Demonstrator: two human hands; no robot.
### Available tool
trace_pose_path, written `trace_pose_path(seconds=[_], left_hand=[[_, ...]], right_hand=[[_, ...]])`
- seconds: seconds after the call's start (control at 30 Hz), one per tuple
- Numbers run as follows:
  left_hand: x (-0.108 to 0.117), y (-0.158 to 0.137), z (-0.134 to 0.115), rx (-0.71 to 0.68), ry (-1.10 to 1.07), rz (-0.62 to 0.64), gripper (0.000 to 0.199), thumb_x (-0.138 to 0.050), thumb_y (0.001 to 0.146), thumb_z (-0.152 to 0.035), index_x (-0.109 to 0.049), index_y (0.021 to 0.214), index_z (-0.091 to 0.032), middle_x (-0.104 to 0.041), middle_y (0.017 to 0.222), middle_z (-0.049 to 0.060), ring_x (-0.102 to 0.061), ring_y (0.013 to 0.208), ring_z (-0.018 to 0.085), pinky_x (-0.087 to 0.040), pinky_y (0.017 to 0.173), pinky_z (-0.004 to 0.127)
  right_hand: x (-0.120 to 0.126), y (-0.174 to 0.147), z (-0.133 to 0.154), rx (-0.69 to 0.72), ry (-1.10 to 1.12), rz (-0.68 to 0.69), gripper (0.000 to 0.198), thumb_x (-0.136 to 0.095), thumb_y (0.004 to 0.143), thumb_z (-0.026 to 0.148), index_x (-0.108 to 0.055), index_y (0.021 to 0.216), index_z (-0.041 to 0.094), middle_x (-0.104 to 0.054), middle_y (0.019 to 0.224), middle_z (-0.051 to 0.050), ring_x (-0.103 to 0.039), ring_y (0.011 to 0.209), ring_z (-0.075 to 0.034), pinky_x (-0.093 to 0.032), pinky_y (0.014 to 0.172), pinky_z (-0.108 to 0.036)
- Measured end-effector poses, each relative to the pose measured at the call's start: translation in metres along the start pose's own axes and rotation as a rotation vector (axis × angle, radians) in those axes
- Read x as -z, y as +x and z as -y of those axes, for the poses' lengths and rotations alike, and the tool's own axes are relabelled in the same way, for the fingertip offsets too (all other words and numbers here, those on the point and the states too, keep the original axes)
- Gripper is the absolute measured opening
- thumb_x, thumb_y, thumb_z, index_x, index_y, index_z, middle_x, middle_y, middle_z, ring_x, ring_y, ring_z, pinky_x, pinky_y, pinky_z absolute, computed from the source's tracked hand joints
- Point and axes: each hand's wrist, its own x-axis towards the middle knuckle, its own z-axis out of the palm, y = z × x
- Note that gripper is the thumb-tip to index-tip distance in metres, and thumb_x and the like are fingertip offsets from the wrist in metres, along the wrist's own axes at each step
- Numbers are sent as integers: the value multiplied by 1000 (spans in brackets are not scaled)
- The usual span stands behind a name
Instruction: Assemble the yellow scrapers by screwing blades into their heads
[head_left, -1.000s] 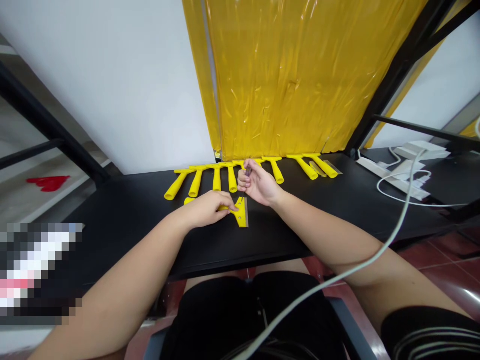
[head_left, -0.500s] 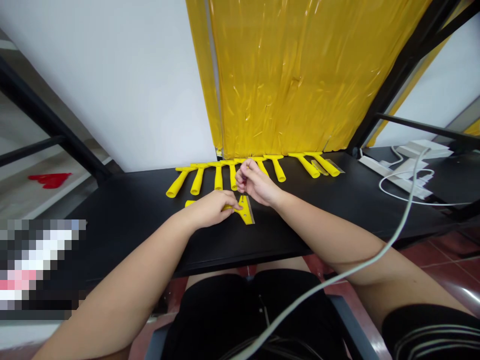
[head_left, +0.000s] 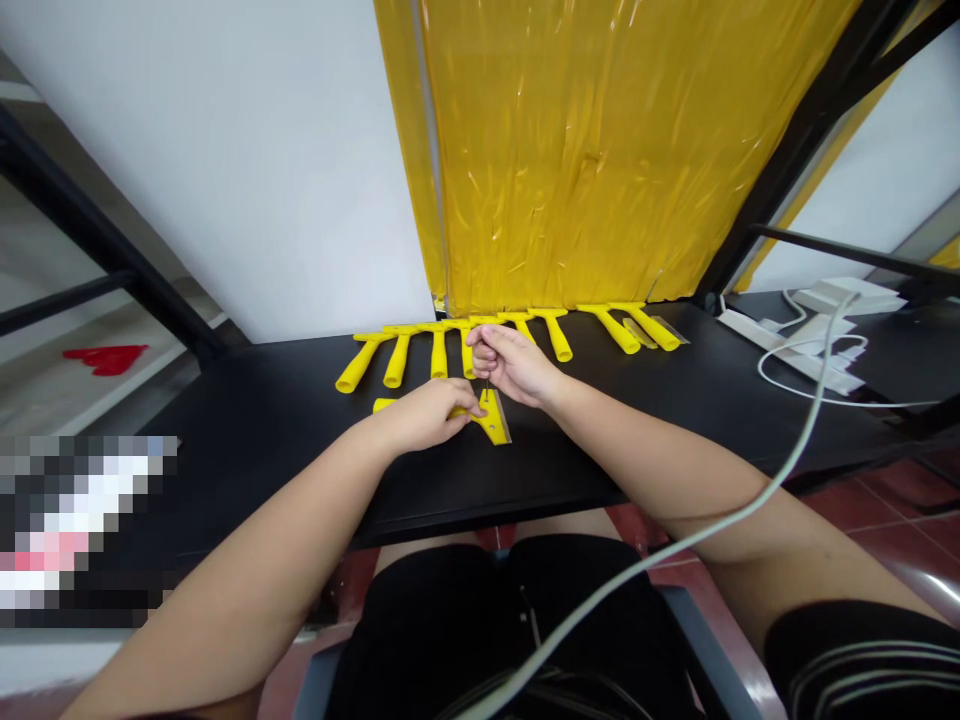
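A yellow scraper (head_left: 493,420) with a thin metal blade along its right edge lies on the black table. My left hand (head_left: 431,415) is closed around its handle, the thumb and fingers near the head. Above the scraper head, my right hand (head_left: 514,362) is curled in a pinch. From its fingers a thin dark shaft (head_left: 487,383) points down to a screw on the head; the rest of this tool is hidden in the hand, so its kind is unclear.
Several yellow scrapers (head_left: 394,360) lie in a row along the back of the black table (head_left: 585,460). White power strips and cables (head_left: 817,350) sit at the right. A pale cable (head_left: 675,555) hangs across my right arm. Red pieces (head_left: 105,358) rest on a shelf at left.
My right hand's fingers have turned slightly above the scraper head, the thin shaft staying at the screw. My left hand keeps its hold on the scraper.
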Motion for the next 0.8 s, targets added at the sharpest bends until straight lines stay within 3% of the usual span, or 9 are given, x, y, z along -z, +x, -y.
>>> trace_pose_path(seconds=[0.17, 0.33, 0.47, 0.57, 0.7, 0.8], left_hand=[[-1, 0, 2, 4, 1, 0, 24, -62, 89, -10, -80, 100, -20, -76, 105, 7, -73, 96, 20, -56, 95, 34], [-1, 0, 2, 7, -3, 0, 23, -62, 89, -11, -80, 99, -21, -76, 105, 7, -73, 96, 20, -56, 96, 34], [-1, -1, 2, 0, 13, 3, 22, -61, 91, -12, -79, 99, -20, -75, 105, 7, -72, 95, 19, -56, 96, 33], [-1, -1, 2, -6, 20, 3, 20, -62, 92, -12, -79, 99, -20, -75, 105, 7, -72, 94, 18, -56, 94, 32], [-2, 0, 4, -11, 20, 9, 19, -63, 92, -11, -79, 101, -18, -75, 105, 7, -72, 94, 18, -56, 93, 31], [-2, 1, 5, -18, 11, 4, 19, -64, 91, -10, -79, 100, -18, -76, 105, 8, -73, 96, 18, -56, 94, 32]], right_hand=[[1, 0, -7, 87, 72, -1, 32, -69, 97, 39, -43, 85, 25, -34, 64, 9, -26, 54, -9, -26, 52, -20], [2, 1, -16, 128, 28, -34, 42, -81, 87, 39, -41, 86, 25, -47, 69, 9, -41, 59, -9, -38, 58, -21], [10, 6, -15, 207, -187, -100, 41, -86, 79, 41, -49, 85, 24, -58, 75, 6, -55, 68, -10, -48, 64, -24], [16, 9, -10, 240, -297, -76, 39, -86, 79, 44, -53, 82, 22, -62, 73, 4, -60, 70, -11, -50, 67, -25], [18, 9, -4, 191, -272, 2, 40, -86, 78, 49, -59, 83, 20, -66, 78, 1, -63, 70, -12, -52, 68, -27], [13, 5, -3, 81, -103, 78, 39, -82, 82, 52, -62, 89, 19, -60, 73, 3, -57, 64, -10, -51, 68, -28]])
